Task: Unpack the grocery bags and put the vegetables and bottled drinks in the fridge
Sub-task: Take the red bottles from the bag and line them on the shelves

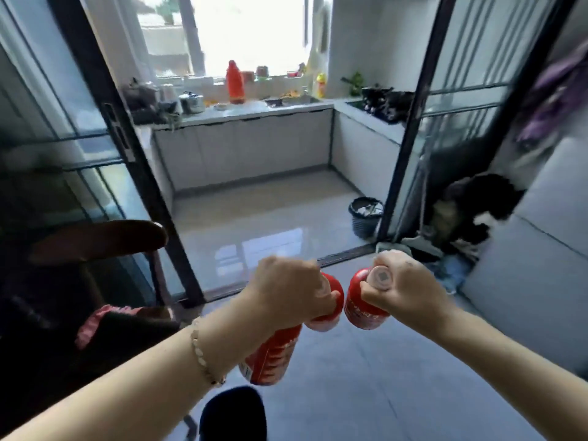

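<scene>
Low at 6 o'clock, 2 bare forearms reach forward over a grey tiled floor (381,377). The left hand (286,291) is closed tight round the top of a red bottle (270,358), which hangs tilted down toward 7 o'clock. Just past the knuckles, toward 3 o'clock, more red and a pale end (321,324) show; whether that is 1 more bottle in the same grip cannot be told. A beaded bracelet (203,354) circles the left wrist.

The right hand (404,291) is closed round the other bottle (358,305), also red, whose round cap (380,276) faces the camera beside the thumb. Both hands are near each other at the middle of the view, with the red shapes between them just apart.

At 12 o'clock, past an open doorway flanked by dark-framed glass doors (79,128), a pale kitchen bench (248,111) runs under a bright window. On it stand an orange jug (235,82), a steel pot (192,102) toward 11 o'clock, and a sink (300,100). A black stove (386,101) sits at 1 o'clock. A dark bin (366,216) stands on the floor at 2 o'clock, beside the right door frame. A brown chair (98,237) shows at 9 o'clock.
</scene>
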Demonstrator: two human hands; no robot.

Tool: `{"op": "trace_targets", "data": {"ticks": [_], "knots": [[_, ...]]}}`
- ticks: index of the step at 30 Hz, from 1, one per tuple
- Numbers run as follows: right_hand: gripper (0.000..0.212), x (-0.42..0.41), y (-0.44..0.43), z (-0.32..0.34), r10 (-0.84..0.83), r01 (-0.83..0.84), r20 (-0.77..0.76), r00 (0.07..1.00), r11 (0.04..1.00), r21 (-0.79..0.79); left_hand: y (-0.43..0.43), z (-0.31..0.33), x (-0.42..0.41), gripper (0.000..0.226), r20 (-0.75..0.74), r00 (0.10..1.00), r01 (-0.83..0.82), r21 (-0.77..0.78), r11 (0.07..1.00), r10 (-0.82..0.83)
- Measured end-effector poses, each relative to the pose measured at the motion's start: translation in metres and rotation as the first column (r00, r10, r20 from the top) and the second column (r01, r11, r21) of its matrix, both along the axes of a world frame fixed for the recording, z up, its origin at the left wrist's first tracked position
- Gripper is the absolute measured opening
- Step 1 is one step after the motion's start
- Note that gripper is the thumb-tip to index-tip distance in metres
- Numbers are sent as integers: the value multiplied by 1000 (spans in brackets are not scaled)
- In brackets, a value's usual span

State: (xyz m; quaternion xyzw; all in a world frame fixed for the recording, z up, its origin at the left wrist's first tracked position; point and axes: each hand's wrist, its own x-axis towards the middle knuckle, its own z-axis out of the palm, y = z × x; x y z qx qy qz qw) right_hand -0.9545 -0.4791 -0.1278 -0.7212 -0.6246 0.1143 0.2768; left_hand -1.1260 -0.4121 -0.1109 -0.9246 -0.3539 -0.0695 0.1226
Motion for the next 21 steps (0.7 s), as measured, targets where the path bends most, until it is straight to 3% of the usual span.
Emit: {"op": "trace_targets", "data": {"ticks": [2,4,6,9,10,13,21], "knots": [[31,71,-10,8,-136,136,-7,991,991,11,7,6,81,57,-4,997,83,-67,994,-83],[24,135,-20,19,-258,259,17,966,966,-23,11,15,157,49,47,987,156,-80,985,-153],[24,199,-27,30,-342,342,37,939,939,-18,20,21,229,48,131,955,271,-6,963,-268],[25,285,-34,48,-462,463,67,885,886,-8,29,41,328,41,119,918,367,114,923,-379],[22,312,-36,52,-498,500,64,865,866,-5,34,45,359,39,108,905,404,77,911,-411],[21,387,-33,64,-592,593,62,803,805,14,54,46,449,42,137,869,482,-11,876,-476],[24,561,10,91,-755,754,-10,655,653,76,122,73,662,43,186,740,650,53,758,-647]]}}
